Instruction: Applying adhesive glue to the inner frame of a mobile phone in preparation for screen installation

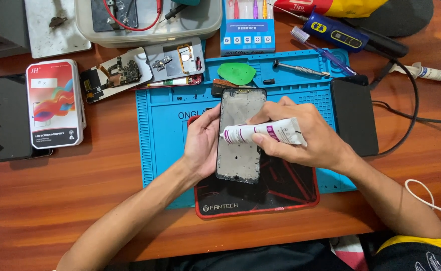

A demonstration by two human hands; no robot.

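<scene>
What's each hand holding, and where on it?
Left hand grips the phone frame by its left long edge. Right hand holds the white glue tube around its body, nozzle at the frame's left edge.

reddish-brown wooden table under even, bright light

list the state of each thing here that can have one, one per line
phone frame: stripped, no screen fitted, held at its left edge by the left hand
glue tube: gripped by the right hand, nozzle at the frame's left edge
opened phone: back off, insides exposed
circuit board: removed, lying loose
dark phone: screen off
screen box: closed
screwdriver: lying on the blue mat
</scene>
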